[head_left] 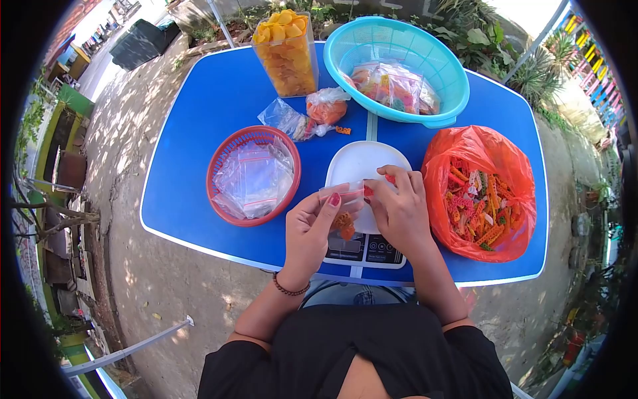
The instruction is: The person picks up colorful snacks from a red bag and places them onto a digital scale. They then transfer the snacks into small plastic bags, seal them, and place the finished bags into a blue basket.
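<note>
My left hand (pixel 310 229) grips a small clear zip bag (pixel 347 192), its thumb with a red nail across the front. Some orange snack pieces (pixel 345 227) show low in the bag. At the bag's right end, my right hand (pixel 403 205) has its thumb and fingers closed on the edge; whether a snack piece is also between them is hard to make out. Both hands are over a white kitchen scale (pixel 364 154), which they partly cover. Right of them sits a red plastic bag (pixel 442 163) full of colourful fried snack pieces.
On the blue table (pixel 193 113) stand a red basket (pixel 214 163) of clear zip bags, a tall container (pixel 289 63) of yellow chips, and a turquoise basket (pixel 458 90) holding filled bags. A tied bag of orange stuff (pixel 325 110) lies near the middle.
</note>
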Motion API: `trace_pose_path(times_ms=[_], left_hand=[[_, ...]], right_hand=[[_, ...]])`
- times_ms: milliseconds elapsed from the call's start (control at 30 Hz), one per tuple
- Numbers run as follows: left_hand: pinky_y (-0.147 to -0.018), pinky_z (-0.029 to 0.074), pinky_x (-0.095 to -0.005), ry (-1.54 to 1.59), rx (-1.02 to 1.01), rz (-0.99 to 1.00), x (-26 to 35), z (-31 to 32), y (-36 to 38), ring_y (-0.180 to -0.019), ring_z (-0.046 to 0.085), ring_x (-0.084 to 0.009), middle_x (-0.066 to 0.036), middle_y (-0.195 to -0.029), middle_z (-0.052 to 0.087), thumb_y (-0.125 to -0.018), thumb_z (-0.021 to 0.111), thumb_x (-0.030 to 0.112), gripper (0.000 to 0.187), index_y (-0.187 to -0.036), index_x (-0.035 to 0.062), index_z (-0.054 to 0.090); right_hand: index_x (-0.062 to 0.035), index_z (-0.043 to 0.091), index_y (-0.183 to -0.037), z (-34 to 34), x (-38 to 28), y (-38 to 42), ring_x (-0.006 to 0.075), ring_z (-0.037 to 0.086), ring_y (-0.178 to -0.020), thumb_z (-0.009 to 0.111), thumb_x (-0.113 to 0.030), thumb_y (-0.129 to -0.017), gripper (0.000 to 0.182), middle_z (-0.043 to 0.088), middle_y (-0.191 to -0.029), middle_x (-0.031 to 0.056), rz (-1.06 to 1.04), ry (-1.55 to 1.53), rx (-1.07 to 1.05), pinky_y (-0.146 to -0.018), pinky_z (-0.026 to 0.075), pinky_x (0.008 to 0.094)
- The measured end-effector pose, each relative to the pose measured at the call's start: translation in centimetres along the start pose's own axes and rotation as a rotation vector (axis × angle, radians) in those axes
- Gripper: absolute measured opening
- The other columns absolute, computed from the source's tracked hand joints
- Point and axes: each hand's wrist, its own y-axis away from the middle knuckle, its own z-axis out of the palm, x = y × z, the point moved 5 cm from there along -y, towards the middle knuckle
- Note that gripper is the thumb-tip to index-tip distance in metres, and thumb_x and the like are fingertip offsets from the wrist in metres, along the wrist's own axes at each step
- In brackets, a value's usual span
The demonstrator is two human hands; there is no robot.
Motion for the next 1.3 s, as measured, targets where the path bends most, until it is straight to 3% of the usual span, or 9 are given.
trace_pose_path(times_ms=[167,333,467,567,767,867,967,1167,1300], left_hand=[[-0.078,0.059,-0.03,-0.074,-0.001,0.01,-0.1,-0.1,0.2,-0.09,0.073,-0.0168,-0.017,-0.111,0.074,-0.103,0.062,0.015,0.03,-0.125,-0.0052,0.065],[-0.058,0.05,-0.0206,-0.138,-0.008,0.016,-0.1,0.4,0.5,-0.067,0.065,-0.0068,-0.012,-0.094,0.077,-0.097,0.072,0.012,0.025,-0.115,-0.0053,0.07],[-0.059,0.055,-0.0222,-0.29,-0.033,-0.043,0.3,0.5,0.6,-0.07,0.07,-0.0106,-0.014,-0.094,0.076,-0.092,0.076,0.007,0.024,-0.111,-0.0062,0.071],[-0.059,0.055,-0.0222,-0.255,-0.053,-0.064,0.1,0.8,0.6,-0.069,0.069,-0.0105,-0.013,-0.093,0.076,-0.092,0.076,0.006,0.024,-0.112,-0.0064,0.071],[-0.061,0.057,-0.0239,-0.172,-0.126,-0.073,0.3,1.4,0.3,-0.073,0.071,-0.011,-0.012,-0.091,0.076,-0.092,0.076,0.007,0.028,-0.115,-0.0068,0.07],[-0.073,0.056,-0.0223,-0.197,-0.189,-0.16,0.2,1.3,0.0,-0.084,0.07,-0.0086,-0.01,-0.096,0.077,-0.096,0.073,0.011,0.029,-0.119,-0.0068,0.07],[-0.071,0.056,-0.0226,-0.157,-0.186,-0.191,0.2,1.4,-0.4,-0.082,0.07,-0.0087,-0.01,-0.096,0.077,-0.098,0.071,0.013,0.029,-0.119,-0.0073,0.07],[-0.066,0.054,-0.0216,-0.206,-0.215,-0.127,0.5,1.3,-1.2,-0.076,0.069,-0.0076,-0.01,-0.092,0.076,-0.099,0.07,0.015,0.028,-0.116,-0.007,0.071],[-0.066,0.054,-0.021,-0.213,-0.215,-0.162,0.7,1.2,-1.4,-0.075,0.067,-0.0067,-0.009,-0.09,0.076,-0.098,0.071,0.016,0.027,-0.113,-0.006,0.072]], right_hand=[[-0.0023,0.07,-0.109,-0.4,1.0,0.1,0.0301,0.062,-0.091,0.065,0.0,-0.09,0.02,0.066,-0.103,0.0121,0.01,-0.299,0.068,-0.083,0.051,0.0378],[0.0002,0.067,-0.109,-2.1,0.7,0.4,0.022,0.066,-0.087,0.064,0.001,-0.095,0.014,0.067,-0.098,0.0119,0.247,-0.729,0.114,-0.081,0.051,0.0314],[0.0001,0.066,-0.112,-2.2,0.4,0.6,0.0131,0.064,-0.088,0.069,0.002,-0.093,0.019,0.068,-0.096,0.0071,0.326,-1.174,0.323,-0.08,0.051,0.0305],[0.0001,0.069,-0.11,-2.4,0.3,0.6,0.0098,0.059,-0.083,0.075,0.001,-0.09,0.021,0.069,-0.096,0.0045,0.358,-1.214,0.299,-0.078,0.049,0.0285],[-0.0024,0.073,-0.091,-3.1,0.1,0.1,0.0119,0.054,-0.078,0.082,-0.002,-0.082,0.012,0.071,-0.088,0.0031,0.178,-0.881,0.158,-0.074,0.046,0.0265],[-0.0002,0.07,-0.094,-3.5,0.5,-0.3,0.014,0.055,-0.083,0.08,-0.003,-0.084,0.015,0.069,-0.091,0.0059,0.044,-0.742,0.108,-0.074,0.042,0.0267],[-0.001,0.07,-0.093,-3.5,1.2,-0.8,0.0139,0.056,-0.083,0.081,-0.004,-0.083,0.016,0.068,-0.089,0.0059,-0.012,-0.758,0.053,-0.075,0.042,0.0263],[-0.0049,0.074,-0.089,-2.6,2.5,-0.6,0.0145,0.055,-0.081,0.084,-0.007,-0.08,0.014,0.071,-0.084,0.0015,0.316,-1.086,0.168,-0.075,0.044,0.0282],[-0.0049,0.074,-0.089,-2.8,2.3,-0.8,0.014,0.056,-0.082,0.084,-0.007,-0.081,0.014,0.07,-0.086,0.0031,0.184,-0.946,0.062,-0.076,0.043,0.0281]])
